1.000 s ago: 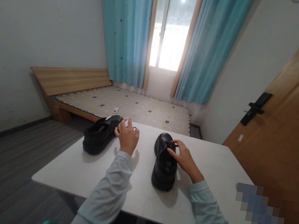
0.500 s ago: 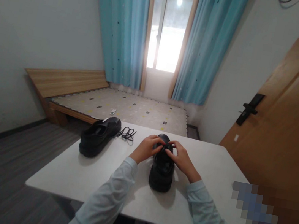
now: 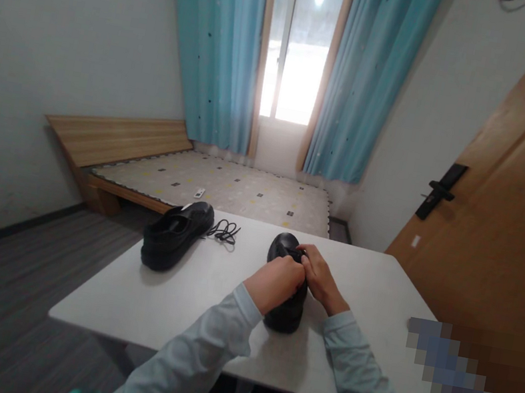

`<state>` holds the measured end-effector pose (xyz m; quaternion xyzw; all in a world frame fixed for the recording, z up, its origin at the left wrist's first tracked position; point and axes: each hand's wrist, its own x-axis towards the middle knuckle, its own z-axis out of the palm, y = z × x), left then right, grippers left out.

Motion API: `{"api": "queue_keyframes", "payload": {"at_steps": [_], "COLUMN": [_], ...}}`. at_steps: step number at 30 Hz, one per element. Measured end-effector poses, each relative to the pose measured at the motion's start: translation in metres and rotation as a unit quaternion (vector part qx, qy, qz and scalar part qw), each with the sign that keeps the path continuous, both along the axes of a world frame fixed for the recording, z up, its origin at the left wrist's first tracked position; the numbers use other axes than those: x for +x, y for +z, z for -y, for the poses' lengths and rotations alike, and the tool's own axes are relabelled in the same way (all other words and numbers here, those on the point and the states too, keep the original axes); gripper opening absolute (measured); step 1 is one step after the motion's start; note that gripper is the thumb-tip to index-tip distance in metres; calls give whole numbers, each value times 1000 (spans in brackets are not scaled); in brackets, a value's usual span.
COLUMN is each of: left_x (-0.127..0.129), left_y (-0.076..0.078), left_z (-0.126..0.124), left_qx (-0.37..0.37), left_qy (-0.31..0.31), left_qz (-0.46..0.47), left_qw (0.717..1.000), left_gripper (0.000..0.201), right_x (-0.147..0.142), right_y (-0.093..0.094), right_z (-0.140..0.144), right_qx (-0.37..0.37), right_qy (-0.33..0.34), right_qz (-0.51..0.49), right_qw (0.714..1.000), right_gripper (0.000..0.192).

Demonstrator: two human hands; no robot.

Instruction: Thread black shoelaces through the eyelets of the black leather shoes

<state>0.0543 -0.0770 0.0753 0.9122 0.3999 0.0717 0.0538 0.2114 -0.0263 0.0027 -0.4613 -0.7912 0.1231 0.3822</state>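
Hands meet over the near black shoe (image 3: 282, 295), which stands on the white table (image 3: 202, 308) a little right of its middle, toe pointing away toward the window (image 3: 294, 46) and heel toward the person. The left hand (image 3: 275, 283) lies curled over the top of this shoe, knuckles up, covering the laced part, its grip closed on the shoe or its lace, though which of the two cannot be made out from here. The right hand (image 3: 319, 278) comes in from the other side with fingers bent and tips pressed to the upper near the toe, touching the left hand; its grip is pinched shut at the same spot, and what exactly it pinches is hidden by the fingers. Both arms wear pale blue sleeves (image 3: 192, 367) that run back to the near table edge. A second black shoe (image 3: 175, 235) rests well apart on the far left part of the table, set at a slant with its toe toward the far edge and its opening showing no lace. Just beside its toe a loose black shoelace (image 3: 224, 231) lies in a small tangle on the tabletop. Beyond the table is a low wooden bed (image 3: 114, 143) with a patterned mattress, blue curtains (image 3: 218, 46) hang either side of the window, and a brown door (image 3: 517, 221) with a dark handle stands at the right
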Motion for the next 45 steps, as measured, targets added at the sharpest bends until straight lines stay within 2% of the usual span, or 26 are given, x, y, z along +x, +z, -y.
{"api": "queue_keyframes", "payload": {"at_steps": [4, 9, 18, 24, 28, 36, 41, 45], "left_x": [10, 18, 27, 29, 27, 15, 14, 15], "left_y": [-7, -12, 4, 8, 4, -9, -11, -3], "left_z": [-4, -17, -7, -4, -5, -9, -5, 4], "left_qx": [7, -25, -90, -99, -84, -17, 30, 61], "left_qy": [23, 45, 101, 98, 94, 83, 78, 137], "left_qz": [-26, -68, -133, -142, -132, -48, -41, -40], "left_qw": [999, 996, 982, 980, 983, 995, 996, 988], "left_gripper": [26, 30, 34, 33, 33, 28, 23, 36], "right_x": [1, 2, 6, 6, 5, 4, 4, 4], "right_y": [0, 1, 0, 2, 4, 6, 4, 2], "right_z": [-1, -1, -2, 0, 1, 4, 3, 1], "right_qx": [9, 11, 8, 0, 1, 7, 7, 7], "right_qy": [8, 9, 24, 27, 23, 5, -3, -10], "right_qz": [4, 3, -24, -26, -26, -13, 1, 5], "right_qw": [1000, 1000, 999, 999, 999, 1000, 1000, 1000], "right_gripper": [23, 21, 19, 18, 18, 17, 19, 23]}}
